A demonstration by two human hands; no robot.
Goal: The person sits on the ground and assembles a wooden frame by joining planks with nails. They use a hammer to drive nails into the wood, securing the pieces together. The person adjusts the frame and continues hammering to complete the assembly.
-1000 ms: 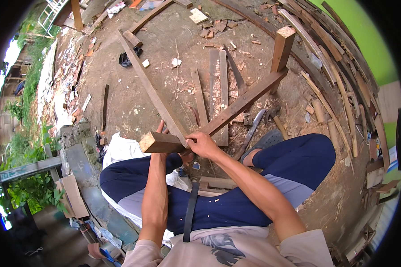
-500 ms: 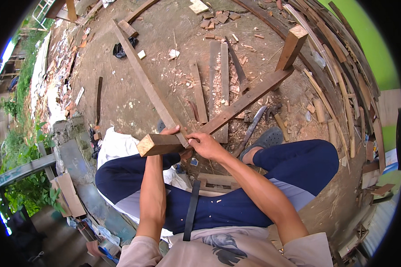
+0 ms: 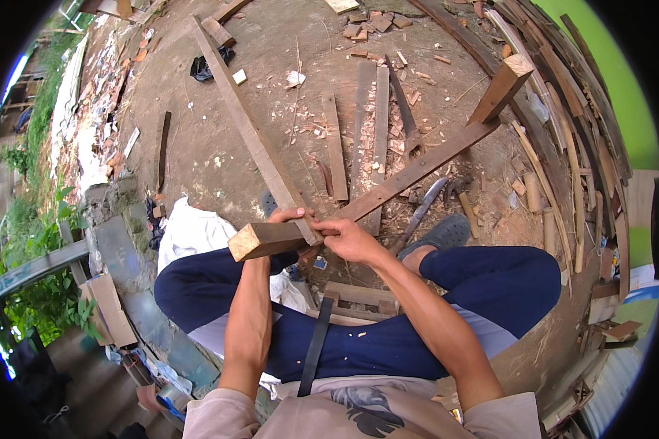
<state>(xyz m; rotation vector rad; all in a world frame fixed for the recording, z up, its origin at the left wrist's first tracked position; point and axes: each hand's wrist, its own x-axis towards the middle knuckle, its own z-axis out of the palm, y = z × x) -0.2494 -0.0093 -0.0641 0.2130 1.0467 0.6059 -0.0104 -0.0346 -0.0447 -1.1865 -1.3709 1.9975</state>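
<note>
My left hand (image 3: 289, 214) is wrapped from below round a squared wooden post (image 3: 267, 240), its fingertips lying on a long wooden batten (image 3: 249, 124) where the two meet. My right hand (image 3: 353, 240) is closed at the same corner, thumb and fingers pressed on the end of the batten. A wooden rail (image 3: 417, 167) runs from this corner up to the right and joins a second squared post (image 3: 499, 89). Part of the joint is covered by my fingers. Both forearms reach over my lap.
Beyond the rail lie a handsaw (image 3: 403, 102), loose boards (image 3: 381, 121) and wood shavings. A long blade (image 3: 426, 206) and a hammer (image 3: 467, 205) rest near my right foot. Timber strips (image 3: 564, 139) pile along the green wall. A white sack (image 3: 198, 227) sits by my left knee.
The far ends of the rail and second post sit a little farther right in the picture, and the view has shifted slightly. Both hands remain on the corner.
</note>
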